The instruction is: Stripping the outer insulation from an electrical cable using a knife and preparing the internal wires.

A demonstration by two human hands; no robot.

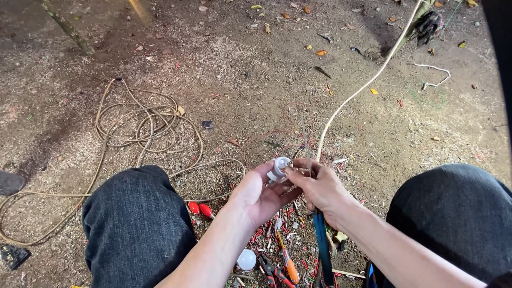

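Both hands meet over the dirt ground (256,90) between the person's knees. Cupped palm-up, the left hand (260,194) grips a small white lamp socket (278,168) at its fingertips; the right hand (318,188) is closed too, its fingers pinching at the socket's near edge while also holding a blue-handled tool (321,248) that hangs down toward the person.

From the socket, a pale cord (362,85) runs up and away to the right — toward a post at the top edge. Left of the socket lies a loose coil of tan cable (141,125), trailing off past the left knee. Just below the socket, under the hands, the ground is littered with red wire scraps (260,233). Nearer the person than the socket lie a white bulb (246,260), an orange-handled screwdriver (288,264) and red-handled pliers (273,272) — close together.
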